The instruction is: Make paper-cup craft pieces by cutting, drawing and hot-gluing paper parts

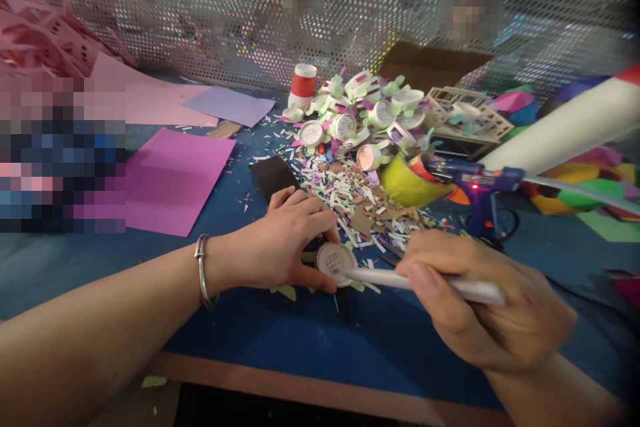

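Observation:
My left hand (285, 240) presses down on a small round paper disc (334, 260) with a grid drawn on it, lying on the blue table (300, 340). My wrist wears a metal bangle (203, 270). My right hand (480, 300) grips a white pen-like stick (400, 279) whose tip touches the disc's edge. A dark paper piece (273, 177) lies just beyond my left hand.
A pile of finished paper discs and petals (360, 113) and paper scraps (350, 193) sits behind. A purple glue gun (480, 193) stands at right beside a yellow-green roll (407, 180). Pink and purple sheets (175, 180) lie left. A perforated metal screen (350, 20) closes the back.

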`<state>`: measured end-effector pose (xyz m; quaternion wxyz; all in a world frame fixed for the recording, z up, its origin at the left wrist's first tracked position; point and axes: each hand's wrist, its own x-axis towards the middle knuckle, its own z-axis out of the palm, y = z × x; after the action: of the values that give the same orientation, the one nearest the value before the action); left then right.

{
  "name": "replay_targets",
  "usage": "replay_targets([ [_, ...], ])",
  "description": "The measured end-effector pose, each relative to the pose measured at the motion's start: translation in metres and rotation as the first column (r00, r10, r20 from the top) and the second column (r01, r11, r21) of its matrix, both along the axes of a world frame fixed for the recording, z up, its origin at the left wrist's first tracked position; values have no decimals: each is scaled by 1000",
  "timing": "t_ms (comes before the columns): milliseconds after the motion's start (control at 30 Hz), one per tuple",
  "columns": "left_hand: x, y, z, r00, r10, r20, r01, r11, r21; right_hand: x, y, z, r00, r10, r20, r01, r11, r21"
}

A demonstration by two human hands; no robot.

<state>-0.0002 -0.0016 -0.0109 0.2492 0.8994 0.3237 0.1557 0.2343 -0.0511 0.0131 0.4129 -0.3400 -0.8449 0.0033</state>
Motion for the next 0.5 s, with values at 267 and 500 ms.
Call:
replay_targets([
  [267, 1, 0, 0, 1000, -1, 1, 1, 1000, 2, 0, 2, -1, 1000, -8, 22, 8, 1000, 4],
  [500, -1, 1, 0, 1000, -1, 15, 1, 1000, -12, 4, 3, -1, 998, -62, 15, 61, 996, 62],
])
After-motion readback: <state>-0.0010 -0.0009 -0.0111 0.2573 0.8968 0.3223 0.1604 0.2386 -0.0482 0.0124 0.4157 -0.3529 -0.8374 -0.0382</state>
